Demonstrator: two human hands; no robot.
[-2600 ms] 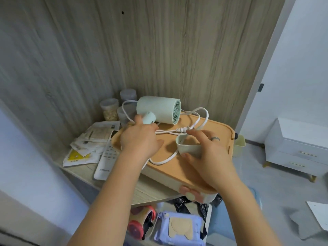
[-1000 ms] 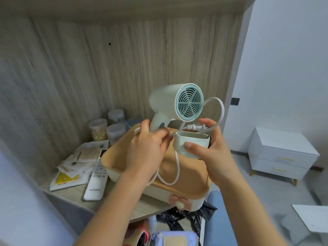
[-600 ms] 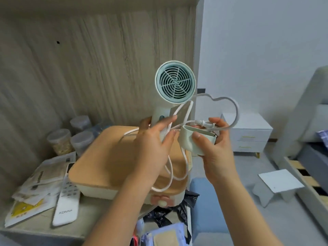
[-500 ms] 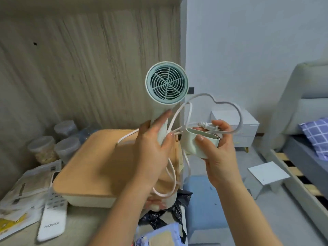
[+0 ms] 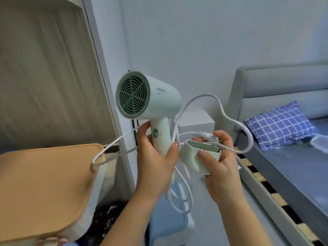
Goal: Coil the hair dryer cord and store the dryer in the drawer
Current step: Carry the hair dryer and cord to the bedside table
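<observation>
A pale green hair dryer [image 5: 159,102] is held up in mid-air, its rear grille facing me. My left hand [image 5: 154,162] grips its handle just below the round switch. My right hand [image 5: 220,167] holds the dryer's detached green nozzle [image 5: 193,157] and pinches the white plug [image 5: 208,136] above it. The white cord [image 5: 229,118] loops loosely to the right, hangs below both hands and trails left over the box. A white bedside cabinet with drawers [image 5: 197,124] stands behind the hands, mostly hidden.
A cream box with a tan wooden lid [image 5: 44,180] sits at lower left. The wooden shelf back [image 5: 44,77] is at upper left. On the right, a grey bed [image 5: 291,157] carries a blue checked pillow [image 5: 278,123]. Below lies a blue stool [image 5: 168,219].
I lifted the dryer and nozzle off the box lid, and my view swung right from the shelf toward the bed. The dryer's grille now points left. The cord still hangs uncoiled.
</observation>
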